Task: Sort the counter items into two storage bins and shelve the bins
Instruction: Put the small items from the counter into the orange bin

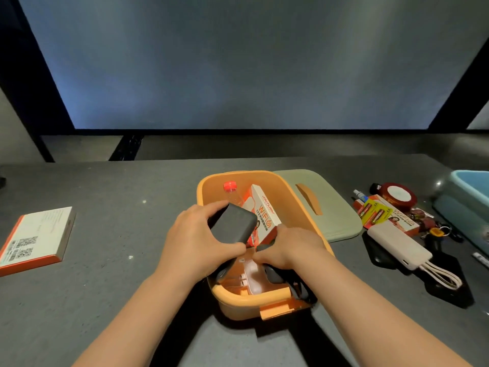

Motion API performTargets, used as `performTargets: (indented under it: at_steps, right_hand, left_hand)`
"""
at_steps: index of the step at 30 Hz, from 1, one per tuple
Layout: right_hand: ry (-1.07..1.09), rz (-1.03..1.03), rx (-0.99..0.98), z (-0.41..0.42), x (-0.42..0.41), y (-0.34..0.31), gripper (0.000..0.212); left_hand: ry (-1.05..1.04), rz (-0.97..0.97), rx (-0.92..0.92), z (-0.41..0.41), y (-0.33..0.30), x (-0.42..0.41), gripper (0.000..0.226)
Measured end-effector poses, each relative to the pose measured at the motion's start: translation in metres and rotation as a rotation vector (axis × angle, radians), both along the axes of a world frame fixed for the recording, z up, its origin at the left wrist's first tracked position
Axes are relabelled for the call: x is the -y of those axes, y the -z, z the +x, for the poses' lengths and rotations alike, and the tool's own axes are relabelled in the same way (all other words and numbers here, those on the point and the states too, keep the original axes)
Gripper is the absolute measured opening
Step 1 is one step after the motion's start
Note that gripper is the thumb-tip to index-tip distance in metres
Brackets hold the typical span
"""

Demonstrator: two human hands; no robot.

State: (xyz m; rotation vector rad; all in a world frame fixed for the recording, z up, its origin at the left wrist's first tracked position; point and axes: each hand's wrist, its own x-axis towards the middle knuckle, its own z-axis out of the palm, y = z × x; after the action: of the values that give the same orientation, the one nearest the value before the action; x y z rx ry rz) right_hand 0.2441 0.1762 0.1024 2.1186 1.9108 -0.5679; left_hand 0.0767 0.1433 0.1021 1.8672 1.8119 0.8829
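A dark grey bench (105, 260) fills the lower half of the frame, with a big pale screen or panel behind it at the top. In the middle of the bench sits an orange bin (304, 207). Its pale green lid (336, 207) lies flat just to the right of it, touching its side.

The person's left hand (195, 242) is curled around a dark grey block (232, 225), maybe a power bank, and holds it tilted over the bin. The right hand (288, 249) is down in the bin with its fingers bent around something dark; what it holds cannot be made out. Already in the bin are a bottle with a red cap (230, 190), a white and orange WiFi box (264, 211) and some small things at the bottom.

The step looks like filling the first bin, and it is only partly done. At the right of the frame more things wait: a white power bank (397, 245) with a cable, a pack of batteries (373, 214), a round red tin (398, 196) and some keys (434, 230). A blue bin (465, 186) peeks in at the right edge. A white and orange flat box (37, 239) lies well apart at the left.

Next, the left hand likely needs to lower the grey block into a free spot beside the WiFi box and let go. Then the waiting things still need sorting.
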Motion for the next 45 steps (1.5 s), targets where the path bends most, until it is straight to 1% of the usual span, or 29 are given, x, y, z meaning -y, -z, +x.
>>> performTargets:
  at_steps: [3,7,10,14,15,16,18,19,20,21,23,25,26,30,32,34,35,37,38,41,45]
  right_hand:
    - [0.079,-0.061,0.02,-0.002,-0.006,-0.001,0.08]
    - [0.225,-0.102,0.012,-0.007,-0.015,0.002,0.077]
    - [0.262,-0.111,-0.012,-0.01,-0.018,0.006,0.073]
    - [0.241,-0.064,0.005,-0.006,-0.018,0.015,0.073]
    - [0.192,-0.045,0.039,-0.003,-0.016,0.017,0.072]
    - [0.1,-0.001,0.09,0.001,-0.014,0.018,0.067]
    - [-0.171,0.157,0.147,0.013,-0.009,0.017,0.053]
    - [-0.304,0.218,0.116,0.021,-0.007,0.017,0.05]
    - [-0.421,0.224,0.063,0.029,-0.006,0.016,0.052]
    - [-0.514,0.184,0.006,0.036,-0.005,0.014,0.057]
    - [-0.574,0.097,-0.057,0.043,-0.007,0.014,0.071]
    - [-0.584,0.109,-0.056,0.042,-0.01,0.016,0.079]
    - [-0.588,0.129,-0.046,0.041,-0.012,0.017,0.079]
    - [-0.543,0.155,0.052,0.041,-0.012,0.018,0.072]
    - [-0.496,0.168,0.027,0.043,-0.008,0.018,0.072]
    - [-0.414,0.183,-0.083,0.048,-0.002,0.011,0.069]
    - [-0.361,0.211,-0.169,0.054,0.001,0.004,0.063]
    - [-0.251,0.328,-0.326,0.07,0.004,-0.014,0.046]
    - [-0.197,0.408,-0.381,0.079,0.005,-0.022,0.04]
    - [-0.102,0.596,-0.466,0.098,0.005,-0.034,0.035]
    - [-0.056,0.657,-0.525,0.101,0.008,-0.028,0.035]
  left_hand:
    - [0.045,0.006,0.023,0.002,0.002,0.0,0.087]
    - [0.089,0.013,0.042,0.003,0.001,-0.003,0.086]
    - [0.099,0.012,0.044,0.003,0.002,-0.006,0.086]
    - [0.096,0.014,0.054,0.002,0.003,-0.008,0.086]
    - [0.1,0.012,0.048,0.002,0.004,-0.008,0.086]
    - [0.104,0.008,0.045,0.002,0.004,-0.009,0.086]
    - [0.108,-0.002,0.043,0.0,0.004,-0.011,0.086]
    - [0.108,-0.009,0.045,0.0,0.003,-0.012,0.086]
    - [0.107,-0.016,0.049,-0.001,0.003,-0.013,0.086]
    - [0.105,-0.019,0.049,-0.001,0.003,-0.014,0.086]
    - [0.096,-0.021,0.033,0.0,0.002,-0.016,0.087]
    - [0.081,-0.016,0.022,0.001,0.001,-0.018,0.086]
    - [0.078,-0.016,0.019,0.003,0.001,-0.018,0.086]
    - [0.113,-0.014,-0.002,0.008,-0.005,-0.018,0.087]
    - [0.154,-0.01,-0.029,0.012,-0.009,-0.019,0.087]
    - [0.208,-0.023,-0.049,0.018,-0.015,-0.021,0.088]
    - [0.24,-0.032,-0.059,0.021,-0.018,-0.023,0.089]
    - [0.3,-0.048,-0.086,0.03,-0.025,-0.03,0.09]
    - [0.329,-0.061,-0.108,0.036,-0.028,-0.033,0.09]
    - [0.395,-0.102,-0.19,0.056,-0.028,-0.041,0.089]
    - [0.42,-0.199,-0.242,0.072,-0.003,-0.043,0.084]
